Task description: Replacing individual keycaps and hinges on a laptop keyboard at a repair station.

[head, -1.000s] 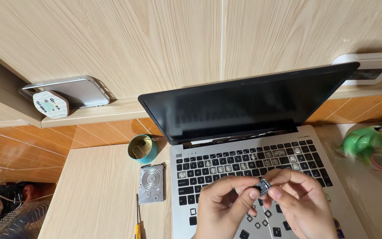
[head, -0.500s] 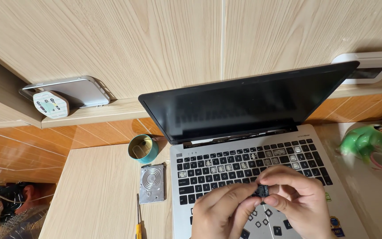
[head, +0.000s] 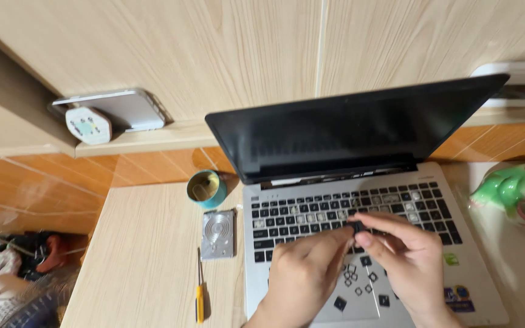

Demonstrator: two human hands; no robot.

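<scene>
Place: a home desk used for repair work.
Signs: wood-panelled wall (head: 226, 54), orange tiles (head: 50, 182), phone (head: 120, 109) on a ledge, laptop (head: 360, 200), loose keys (head: 360, 276), screwdriver (head: 200, 294), hard drive (head: 218, 234), clutter on the floor (head: 13, 267).

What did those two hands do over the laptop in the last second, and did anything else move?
Both hands kept pinching a small black key between their fingertips. The left hand and right hand carried it from over the palm rest up to the keyboard. The laptop, loose keys, round tin, metal drive and screwdriver stayed put.
</scene>
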